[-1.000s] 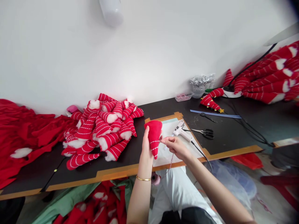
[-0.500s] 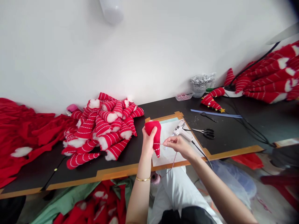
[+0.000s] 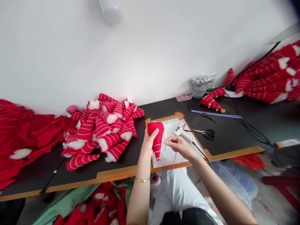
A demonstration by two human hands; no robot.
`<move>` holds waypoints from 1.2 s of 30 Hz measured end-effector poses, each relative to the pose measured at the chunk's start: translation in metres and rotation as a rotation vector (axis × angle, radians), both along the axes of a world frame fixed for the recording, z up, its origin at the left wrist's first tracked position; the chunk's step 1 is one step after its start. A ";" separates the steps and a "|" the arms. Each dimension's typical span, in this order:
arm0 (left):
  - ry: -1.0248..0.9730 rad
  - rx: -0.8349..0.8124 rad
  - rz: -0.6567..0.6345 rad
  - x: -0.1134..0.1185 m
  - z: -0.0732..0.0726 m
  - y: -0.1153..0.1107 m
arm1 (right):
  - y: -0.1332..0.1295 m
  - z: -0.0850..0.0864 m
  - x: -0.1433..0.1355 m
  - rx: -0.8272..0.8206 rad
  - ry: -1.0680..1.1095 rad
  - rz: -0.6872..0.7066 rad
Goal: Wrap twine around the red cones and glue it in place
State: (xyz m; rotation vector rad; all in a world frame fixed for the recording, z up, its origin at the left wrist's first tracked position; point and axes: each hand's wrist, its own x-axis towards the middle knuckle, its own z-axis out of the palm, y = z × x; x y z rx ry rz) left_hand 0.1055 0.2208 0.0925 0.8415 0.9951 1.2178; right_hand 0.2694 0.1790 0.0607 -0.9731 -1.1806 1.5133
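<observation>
My left hand [image 3: 148, 141] is closed around a stuffed red felt cone [image 3: 158, 132], its narrow tip pointing down. Red-and-white twisted cord [image 3: 174, 163] wraps the lower part of the cone. My right hand [image 3: 179, 145] pinches that cord a short way right of the cone, and the stretch between them is taut. From the right hand the cord hangs down toward a pink spool [image 3: 155, 179] below the table edge. Under both hands lies a white sheet [image 3: 172, 131] edged with brown tape. A white glue gun [image 3: 184, 132] rests on it, just beyond my right hand.
Black-handled scissors [image 3: 207, 133], small snips [image 3: 209, 117] and blue strips [image 3: 217, 114] lie to the right. A heap of striped stuffed cones [image 3: 105, 125] sits left, beside red cloth [image 3: 30, 134]. More cones [image 3: 269, 78] and tubs of silver pieces [image 3: 201, 84] stand at the back right.
The cone has turned slightly and shifted a little right in my left hand, its tip a bit lower. My right hand has moved slightly right, still pinching the cord.
</observation>
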 end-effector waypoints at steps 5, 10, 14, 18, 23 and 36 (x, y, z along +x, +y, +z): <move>-0.028 -0.021 0.022 -0.001 0.001 0.000 | 0.000 0.000 -0.001 -0.014 -0.019 0.010; -0.119 -0.078 -0.053 -0.001 0.006 -0.005 | 0.001 0.004 -0.006 -0.077 0.046 0.006; -0.217 -0.222 -0.061 0.002 0.007 -0.007 | 0.001 0.005 -0.012 -0.107 0.158 0.021; -0.307 -0.310 -0.087 0.007 0.007 -0.008 | 0.001 0.002 -0.016 -0.140 0.221 0.033; -0.318 -0.270 -0.014 0.013 0.011 -0.013 | 0.004 -0.003 -0.021 -0.209 0.239 0.072; -0.155 0.417 0.561 -0.001 0.058 -0.087 | -0.002 -0.004 -0.014 -0.189 0.339 0.081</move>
